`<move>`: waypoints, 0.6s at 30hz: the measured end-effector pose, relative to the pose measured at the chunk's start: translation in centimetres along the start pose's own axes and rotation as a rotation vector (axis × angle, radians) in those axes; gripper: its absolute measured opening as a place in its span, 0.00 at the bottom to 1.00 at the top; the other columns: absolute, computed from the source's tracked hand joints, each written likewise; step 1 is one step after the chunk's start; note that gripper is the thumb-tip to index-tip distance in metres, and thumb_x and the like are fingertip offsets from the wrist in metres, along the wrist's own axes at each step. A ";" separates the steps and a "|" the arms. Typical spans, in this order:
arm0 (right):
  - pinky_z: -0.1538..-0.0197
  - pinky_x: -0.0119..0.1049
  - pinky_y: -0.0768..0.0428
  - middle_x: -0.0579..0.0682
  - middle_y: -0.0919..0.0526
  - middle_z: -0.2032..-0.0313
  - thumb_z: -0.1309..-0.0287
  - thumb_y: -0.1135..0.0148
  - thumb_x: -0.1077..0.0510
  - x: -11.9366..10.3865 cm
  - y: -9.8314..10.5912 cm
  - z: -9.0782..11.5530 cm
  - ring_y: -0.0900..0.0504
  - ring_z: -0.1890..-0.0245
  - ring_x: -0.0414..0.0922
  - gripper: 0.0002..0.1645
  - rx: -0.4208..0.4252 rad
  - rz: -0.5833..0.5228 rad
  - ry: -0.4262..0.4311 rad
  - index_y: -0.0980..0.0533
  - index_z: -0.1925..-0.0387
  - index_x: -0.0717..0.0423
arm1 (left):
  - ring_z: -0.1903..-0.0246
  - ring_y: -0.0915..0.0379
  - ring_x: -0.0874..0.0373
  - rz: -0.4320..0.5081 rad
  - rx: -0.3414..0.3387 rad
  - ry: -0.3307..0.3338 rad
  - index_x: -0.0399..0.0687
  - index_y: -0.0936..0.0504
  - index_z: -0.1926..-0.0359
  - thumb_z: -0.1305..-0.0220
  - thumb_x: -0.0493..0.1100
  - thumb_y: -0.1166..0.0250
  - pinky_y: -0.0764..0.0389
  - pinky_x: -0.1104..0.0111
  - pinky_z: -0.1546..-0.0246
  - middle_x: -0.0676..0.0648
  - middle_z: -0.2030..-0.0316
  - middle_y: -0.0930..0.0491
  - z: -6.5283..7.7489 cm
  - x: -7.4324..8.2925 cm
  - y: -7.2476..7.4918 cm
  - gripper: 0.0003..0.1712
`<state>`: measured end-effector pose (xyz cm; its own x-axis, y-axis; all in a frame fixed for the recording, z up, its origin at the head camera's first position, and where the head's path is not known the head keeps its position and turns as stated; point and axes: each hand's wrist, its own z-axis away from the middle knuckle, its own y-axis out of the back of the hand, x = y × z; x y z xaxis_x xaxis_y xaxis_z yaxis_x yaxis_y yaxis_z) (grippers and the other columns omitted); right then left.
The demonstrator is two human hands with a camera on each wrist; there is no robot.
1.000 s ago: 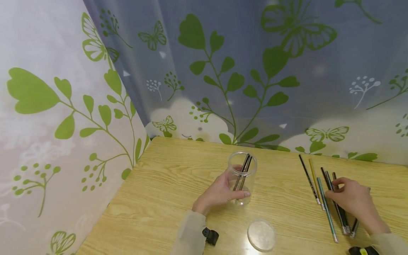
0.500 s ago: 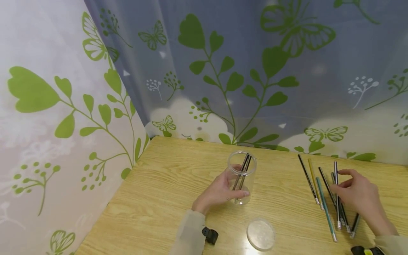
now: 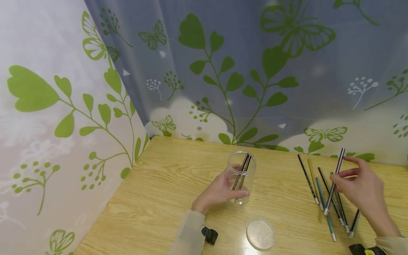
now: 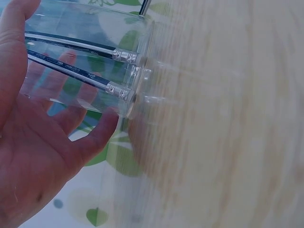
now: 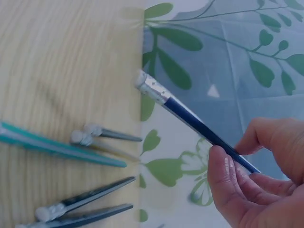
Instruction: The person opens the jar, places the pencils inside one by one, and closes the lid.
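My left hand (image 3: 218,191) grips a clear jar (image 3: 250,182) that stands upright, its mouth uncovered. Two dark pencils (image 3: 243,171) lean inside it; the left wrist view shows their silver ferrules (image 4: 121,90) down at the jar's base. Over at the right, my right hand (image 3: 364,184) pinches a dark blue and silver pencil (image 5: 194,123) between thumb and fingers. It is tilted above the other pencils, eraser end low and pointing toward me. Beneath lie a teal pencil (image 3: 330,225), a yellow pencil (image 3: 313,170) and several dark pencils (image 3: 307,180), loosely spread.
A round clear lid (image 3: 260,234) lies flat on the wood-grain table (image 3: 153,198), in front of the jar. Patterned curtains (image 3: 204,71) with green leaves and butterflies hang along the table's back and left edges.
My right hand has picked one dark pencil out of the pile, raised it and tilted it so its eraser end swings left. My left hand and the jar have stayed in place.
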<state>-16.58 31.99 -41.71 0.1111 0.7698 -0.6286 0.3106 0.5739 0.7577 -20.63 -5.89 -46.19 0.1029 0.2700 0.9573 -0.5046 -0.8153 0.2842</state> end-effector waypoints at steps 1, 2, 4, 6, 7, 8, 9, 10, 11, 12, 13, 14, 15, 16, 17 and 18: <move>0.80 0.30 0.24 0.72 0.16 0.59 0.38 0.37 0.57 -0.2 0.0 0.0 0.22 0.84 0.29 0.44 0.017 -0.006 0.002 0.42 0.26 0.69 | 0.25 0.40 0.47 -0.003 0.001 -0.001 0.78 0.37 0.30 0.41 0.51 0.24 0.44 0.37 0.26 0.52 0.30 0.27 0.0 0.0 0.0 0.43; 0.80 0.30 0.24 0.72 0.16 0.58 0.38 0.37 0.57 -0.5 0.0 0.1 0.23 0.85 0.28 0.44 0.031 -0.011 0.002 0.42 0.26 0.68 | 0.25 0.39 0.47 -0.006 0.002 -0.003 0.78 0.36 0.30 0.40 0.51 0.24 0.44 0.37 0.26 0.52 0.30 0.27 0.0 0.0 0.0 0.43; 0.80 0.29 0.25 0.71 0.16 0.58 0.38 0.38 0.57 -0.8 0.1 0.1 0.24 0.85 0.25 0.44 0.049 -0.030 -0.001 0.43 0.25 0.66 | 0.25 0.39 0.47 -0.012 0.003 -0.005 0.79 0.36 0.30 0.40 0.51 0.24 0.44 0.37 0.26 0.52 0.30 0.27 0.0 -0.1 0.0 0.42; 0.81 0.28 0.24 0.68 0.16 0.59 0.38 0.38 0.57 -1.2 0.1 0.2 0.25 0.85 0.23 0.44 0.068 -0.049 -0.008 0.44 0.24 0.64 | 0.25 0.39 0.47 -0.014 0.003 -0.006 0.79 0.36 0.30 0.40 0.51 0.24 0.44 0.37 0.26 0.52 0.30 0.26 0.0 -0.1 0.0 0.42; 0.80 0.28 0.24 0.63 0.16 0.62 0.38 0.38 0.57 -1.4 0.1 0.2 0.25 0.84 0.22 0.45 0.073 -0.065 -0.016 0.45 0.24 0.62 | 0.25 0.39 0.47 -0.015 0.003 -0.006 0.79 0.36 0.30 0.40 0.51 0.24 0.44 0.37 0.26 0.52 0.31 0.26 0.0 -0.1 0.0 0.42; 0.80 0.28 0.23 0.55 0.16 0.64 0.38 0.38 0.58 -1.6 0.2 0.2 0.25 0.83 0.21 0.46 0.078 -0.084 -0.025 0.45 0.23 0.61 | 0.25 0.39 0.47 -0.016 0.002 -0.006 0.79 0.36 0.30 0.40 0.51 0.24 0.44 0.37 0.26 0.51 0.31 0.26 0.0 -0.1 0.0 0.42; 0.80 0.28 0.22 0.47 0.17 0.66 0.38 0.38 0.58 -1.8 0.2 0.2 0.25 0.82 0.20 0.46 0.084 -0.107 -0.033 0.46 0.23 0.60 | 0.25 0.39 0.47 -0.018 0.003 -0.005 0.79 0.36 0.30 0.40 0.51 0.24 0.44 0.37 0.26 0.51 0.31 0.26 -0.1 -0.2 0.0 0.42; 0.80 0.27 0.21 0.39 0.19 0.68 0.38 0.38 0.58 -2.0 0.2 0.2 0.25 0.82 0.20 0.47 0.093 -0.130 -0.039 0.46 0.22 0.58 | 0.26 0.39 0.46 -0.018 0.004 -0.004 0.79 0.36 0.30 0.40 0.51 0.24 0.43 0.37 0.26 0.51 0.31 0.26 -0.1 -0.2 0.0 0.42; 0.79 0.26 0.20 0.32 0.22 0.69 0.39 0.38 0.59 -2.3 0.3 0.2 0.25 0.81 0.19 0.47 0.101 -0.153 -0.042 0.46 0.22 0.57 | 0.26 0.38 0.46 -0.019 0.004 -0.003 0.79 0.36 0.30 0.40 0.51 0.24 0.43 0.37 0.26 0.51 0.31 0.26 -0.1 -0.2 0.0 0.42; 0.78 0.26 0.19 0.27 0.25 0.71 0.39 0.38 0.59 -2.5 0.4 0.2 0.24 0.81 0.19 0.47 0.107 -0.181 -0.047 0.46 0.22 0.56 | 0.26 0.38 0.46 -0.018 0.005 -0.002 0.79 0.36 0.30 0.40 0.51 0.24 0.43 0.37 0.26 0.50 0.31 0.26 -0.1 -0.2 0.0 0.42; 0.77 0.25 0.19 0.23 0.27 0.72 0.39 0.38 0.59 -2.7 0.4 0.3 0.24 0.80 0.19 0.47 0.112 -0.210 -0.052 0.46 0.21 0.54 | 0.26 0.38 0.46 -0.015 0.004 -0.001 0.78 0.36 0.30 0.40 0.51 0.24 0.42 0.37 0.27 0.50 0.30 0.26 -0.1 -0.2 0.0 0.42; 0.77 0.25 0.19 0.22 0.28 0.72 0.39 0.38 0.60 -2.9 0.5 0.3 0.23 0.80 0.20 0.47 0.119 -0.239 -0.055 0.46 0.21 0.52 | 0.26 0.38 0.46 -0.011 0.003 0.000 0.79 0.36 0.30 0.40 0.51 0.24 0.42 0.37 0.27 0.50 0.30 0.26 0.0 -0.2 0.0 0.42; 0.76 0.25 0.18 0.22 0.28 0.72 0.39 0.39 0.61 -3.1 0.6 0.4 0.22 0.79 0.21 0.47 0.126 -0.266 -0.057 0.46 0.21 0.50 | 0.26 0.38 0.46 -0.006 0.002 0.002 0.79 0.36 0.30 0.40 0.50 0.24 0.43 0.37 0.27 0.50 0.30 0.27 0.0 -0.2 0.0 0.42; 0.76 0.25 0.18 0.22 0.27 0.71 0.39 0.39 0.61 -3.4 0.6 0.4 0.22 0.79 0.21 0.47 0.133 -0.290 -0.058 0.47 0.21 0.48 | 0.26 0.38 0.46 0.000 0.001 0.002 0.79 0.36 0.31 0.40 0.50 0.24 0.43 0.37 0.27 0.51 0.30 0.27 0.0 -0.2 0.0 0.42; 0.75 0.25 0.18 0.23 0.27 0.70 0.39 0.39 0.62 -3.6 0.7 0.4 0.21 0.79 0.22 0.47 0.138 -0.317 -0.060 0.47 0.21 0.46 | 0.26 0.38 0.46 0.006 0.000 0.002 0.79 0.36 0.31 0.40 0.50 0.24 0.43 0.37 0.26 0.51 0.30 0.26 0.0 -0.2 0.0 0.42; 0.75 0.25 0.18 0.24 0.26 0.70 0.39 0.40 0.62 -3.8 0.7 0.5 0.21 0.78 0.23 0.47 0.145 -0.342 -0.062 0.47 0.22 0.44 | 0.26 0.38 0.46 0.010 -0.001 0.002 0.80 0.36 0.31 0.40 0.50 0.24 0.44 0.37 0.26 0.52 0.30 0.26 0.0 -0.2 0.0 0.42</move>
<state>-16.34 29.34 -38.86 0.0336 0.5196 -0.8537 0.4692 0.7460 0.4725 -20.66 -5.93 -46.34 0.0961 0.2633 0.9599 -0.5063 -0.8174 0.2748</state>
